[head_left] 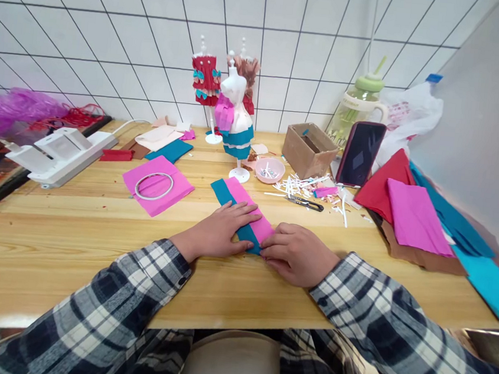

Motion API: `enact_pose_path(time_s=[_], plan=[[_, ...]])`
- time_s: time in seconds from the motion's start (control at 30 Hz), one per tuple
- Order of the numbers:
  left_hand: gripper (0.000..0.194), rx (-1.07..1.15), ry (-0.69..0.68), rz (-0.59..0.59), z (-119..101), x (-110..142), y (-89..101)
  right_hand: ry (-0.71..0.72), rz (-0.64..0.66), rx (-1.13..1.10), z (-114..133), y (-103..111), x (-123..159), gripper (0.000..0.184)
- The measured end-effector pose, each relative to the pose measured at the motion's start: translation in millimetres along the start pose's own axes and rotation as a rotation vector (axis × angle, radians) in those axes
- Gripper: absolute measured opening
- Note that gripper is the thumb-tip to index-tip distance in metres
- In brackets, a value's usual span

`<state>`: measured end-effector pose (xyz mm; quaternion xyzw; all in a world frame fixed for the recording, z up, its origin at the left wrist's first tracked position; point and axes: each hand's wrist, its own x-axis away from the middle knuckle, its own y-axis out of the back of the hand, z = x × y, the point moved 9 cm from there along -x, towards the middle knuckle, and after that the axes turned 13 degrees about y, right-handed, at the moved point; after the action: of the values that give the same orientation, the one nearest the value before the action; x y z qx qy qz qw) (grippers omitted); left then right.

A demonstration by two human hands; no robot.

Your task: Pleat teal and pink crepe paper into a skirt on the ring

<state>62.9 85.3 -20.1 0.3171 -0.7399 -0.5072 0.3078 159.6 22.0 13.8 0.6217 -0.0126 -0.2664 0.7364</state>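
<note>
A pink strip, which looks like crepe paper, lies slantwise over a teal strip on the table in front of me. Flat on both strips rests my left hand, its fingers stretched out. My right hand has its fingers curled and pinched at the near end of the pink strip. Just beyond stands a small white dress-form mannequin, with pink material at its chest and teal and white bands at its hips.
Two dressed mannequins, one in a red dress, stand behind. A metal ring lies on a pink sheet. To the right are thread snips, a pink dish, a cardboard box, a phone and folded coloured sheets.
</note>
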Motion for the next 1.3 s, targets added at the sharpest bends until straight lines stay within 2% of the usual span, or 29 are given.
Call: enact_pose_path(time_s=[0.2,0.47,0.57,0.67,0.73,0.8,0.93,1.03,1.1,1.2,1.3], plan=[[0.078,0.011,-0.015,-0.013,-1.3,0.5,1.3,0.002,0.001,0.008,6.7,1.2,9.3,0.022],[0.079,0.013,0.002,-0.007,-0.8,0.6,0.9,-0.021,0.041,-0.001,9.6,-1.9,13.8,0.023],[0.079,0.016,0.004,-0.022,-1.1,1.6,2.1,-0.119,0.024,-0.020,0.4,-1.5,15.4,0.026],[0.078,0.003,0.003,-0.056,1.2,2.7,5.3,-0.232,-0.108,-0.068,-18.2,9.1,15.1,0.035],[0.079,-0.028,0.016,-0.094,5.2,2.8,9.6,-0.269,-0.175,-0.047,-32.6,18.7,8.8,0.029],[0.081,-0.064,0.077,-0.169,12.9,2.8,19.0,-0.281,-0.147,0.007,-46.8,23.2,-4.5,0.021],[0.068,-0.169,0.265,-0.330,28.5,8.5,42.9,-0.508,-0.074,0.125,-84.8,23.5,-24.6,0.018],[0.062,-0.259,0.324,-0.353,31.9,13.3,50.0,-0.614,-0.059,0.134,-98.4,11.6,-29.5,0.041],[0.058,-0.289,0.323,-0.358,32.4,14.5,50.9,-0.596,-0.083,0.094,-99.1,2.7,-29.3,0.038],[0.045,-0.251,0.278,-0.357,31.7,12.8,48.0,-0.539,-0.138,-0.009,-97.2,-4.5,-24.0,0.014],[0.030,-0.117,0.169,-0.290,25.0,7.6,38.5,-0.483,-0.172,-0.046,-92.0,-2.3,-22.3,0.017]])
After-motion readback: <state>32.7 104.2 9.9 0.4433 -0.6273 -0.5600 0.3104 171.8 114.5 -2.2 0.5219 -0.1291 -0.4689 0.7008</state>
